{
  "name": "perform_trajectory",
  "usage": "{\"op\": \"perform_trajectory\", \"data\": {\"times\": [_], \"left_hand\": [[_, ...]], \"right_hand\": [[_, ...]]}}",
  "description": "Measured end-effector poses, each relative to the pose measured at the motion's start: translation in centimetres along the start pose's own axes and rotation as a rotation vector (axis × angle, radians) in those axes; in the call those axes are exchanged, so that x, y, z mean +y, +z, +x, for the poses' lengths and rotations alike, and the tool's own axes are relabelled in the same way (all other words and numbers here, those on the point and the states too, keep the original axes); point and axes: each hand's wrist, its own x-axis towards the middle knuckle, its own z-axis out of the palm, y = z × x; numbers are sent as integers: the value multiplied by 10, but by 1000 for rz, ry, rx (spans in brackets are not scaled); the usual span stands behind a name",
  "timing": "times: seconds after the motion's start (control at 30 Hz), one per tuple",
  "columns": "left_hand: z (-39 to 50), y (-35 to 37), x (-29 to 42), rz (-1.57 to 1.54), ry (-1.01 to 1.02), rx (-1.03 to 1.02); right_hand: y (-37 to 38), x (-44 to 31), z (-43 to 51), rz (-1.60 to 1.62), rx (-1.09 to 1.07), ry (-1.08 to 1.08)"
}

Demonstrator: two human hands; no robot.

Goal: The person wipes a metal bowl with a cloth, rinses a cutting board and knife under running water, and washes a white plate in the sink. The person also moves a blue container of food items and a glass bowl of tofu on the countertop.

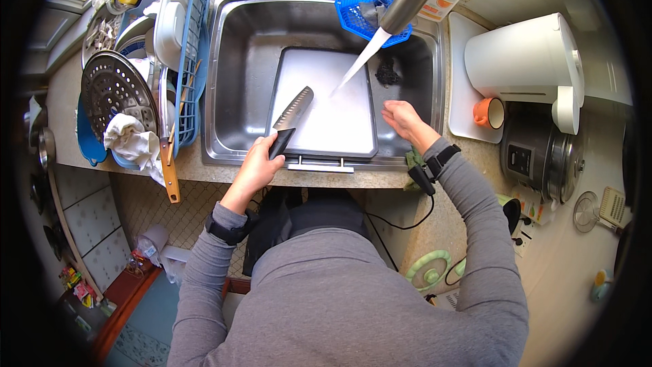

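My left hand grips the black handle of a kitchen knife, its dimpled blade pointing up and away over the cutting board. The white cutting board with a dark rim lies in the stainless steel sink. Water streams from the metal faucet onto the board. My right hand hangs over the sink's right side, holding nothing, beside the board and apart from it. Its fingers point left and lie close to one another.
A blue plastic basket hangs below the faucet. Left of the sink stands a crowded dish rack, with a wooden-handled knife jutting forward. To the right are an orange mug, a white water dispenser and a rice cooker.
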Motion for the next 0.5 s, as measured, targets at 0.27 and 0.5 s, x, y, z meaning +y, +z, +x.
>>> {"op": "perform_trajectory", "data": {"times": [0.27,0.5], "left_hand": [[10,8,15,92,111,-67],[53,38,37,111,120,-191]], "right_hand": [[35,6,-7,70,-128,-134],[39,-4,-14,48,-147,-170]]}}
